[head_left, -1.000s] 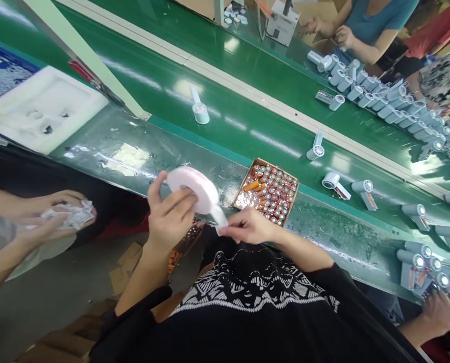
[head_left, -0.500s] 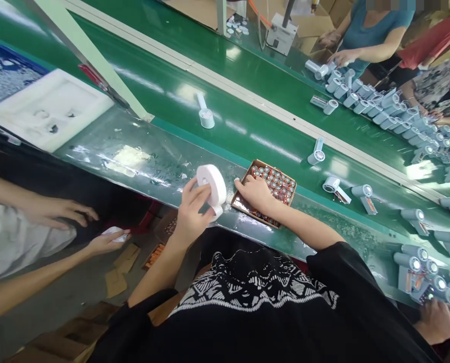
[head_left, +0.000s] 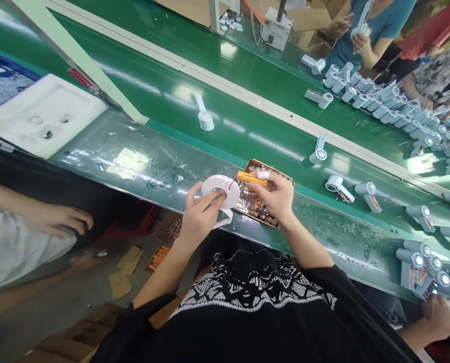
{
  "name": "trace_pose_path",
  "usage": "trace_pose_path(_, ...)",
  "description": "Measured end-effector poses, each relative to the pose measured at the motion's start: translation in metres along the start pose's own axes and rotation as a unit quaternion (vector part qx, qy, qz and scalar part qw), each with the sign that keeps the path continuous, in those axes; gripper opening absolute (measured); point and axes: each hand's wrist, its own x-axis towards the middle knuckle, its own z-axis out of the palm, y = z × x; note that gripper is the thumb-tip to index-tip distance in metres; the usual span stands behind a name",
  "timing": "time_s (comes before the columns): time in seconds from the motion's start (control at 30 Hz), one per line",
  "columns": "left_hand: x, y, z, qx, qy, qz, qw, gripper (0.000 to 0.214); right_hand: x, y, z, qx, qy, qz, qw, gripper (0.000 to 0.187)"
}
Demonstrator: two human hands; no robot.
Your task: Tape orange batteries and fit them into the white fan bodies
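While the left hand (head_left: 200, 214) curls its fingers around a white tape roll (head_left: 227, 191), the right hand (head_left: 272, 196) pinches an orange battery cell (head_left: 251, 178) above a cardboard tray (head_left: 243, 214).

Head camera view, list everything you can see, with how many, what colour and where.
Conveyor belt: two lanes, green, across the view, split by a cream rail.
Cardboard tray: one, brown, on the near lane.
Battery cells: dozens, orange with silver ends, in the tray.
Cylindrical housings: many, pale blue, along both lanes, bunched at right.
Foam insert: one, white, far left.
Cardboard scraps: several, tan, on the floor.
Co-worker: one, teal top, across the belt.
Tape roll: one, pale pink-white, tail hanging, in the left hand.
Orange cell: one, wired, in the right hand.
Left hand: one, at the tray's left.
Right hand: one, above the tray.
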Motion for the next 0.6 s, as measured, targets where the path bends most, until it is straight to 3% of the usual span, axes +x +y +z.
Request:
trace_pose_path(0.17,0.001,0.004,0.002,0.028,-0.021,-0.015,0.999,0.050,-0.020,0.018,0.011,-0.039,0.005,0.048,0.998,0.033)
trace_pose_path(0.4,0.018,0.008,-0.004,0.040,-0.028,-0.017,0.999,0.054,0.023,0.002,-0.016,0.047,-0.197,0.191,0.961,0.057)
trace_pose_path(0.47,0.024,0.014,-0.002,0.039,-0.015,-0.020,0.999,0.049,0.030,0.001,-0.007,0.092,-0.156,0.184,0.966,0.063)
trace_pose_path(0.53,0.029,0.020,0.002,0.042,0.001,-0.031,0.999,0.043,0.023,0.006,0.011,0.169,-0.039,0.150,0.973,0.062)
trace_pose_path(0.6,0.033,0.025,0.006,0.056,0.020,-0.045,0.997,0.038,0.007,0.013,0.031,0.234,0.084,0.121,0.961,0.063)
